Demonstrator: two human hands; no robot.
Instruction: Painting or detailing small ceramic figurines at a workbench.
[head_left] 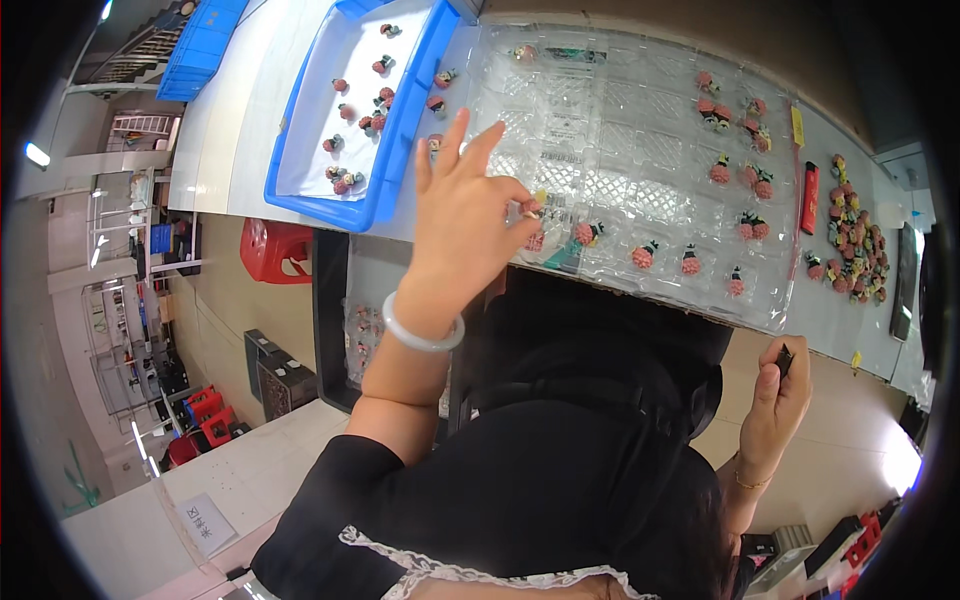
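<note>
Left hand pinching a small pink figure over the clear blister tray

We see our left hand [462, 215] with thumb and forefinger closed on a small pink figure [533, 238] at the clear tray's [620, 150] near edge, other fingers spread; its axis we cannot tell. The tray's long axis runs left to right. Our right hand [777, 400], well apart, is curled around a small dark object [785, 358].

Brightness: the scene is evenly and brightly lit from overhead.
Glare: white sheen is thrown off the clear plastic blister tray [640, 150]; a blown-out patch is seen at the lower right.
Distortion: straight edges are bent near the dark rim.
Focus: the centre is rendered sharp.
</note>
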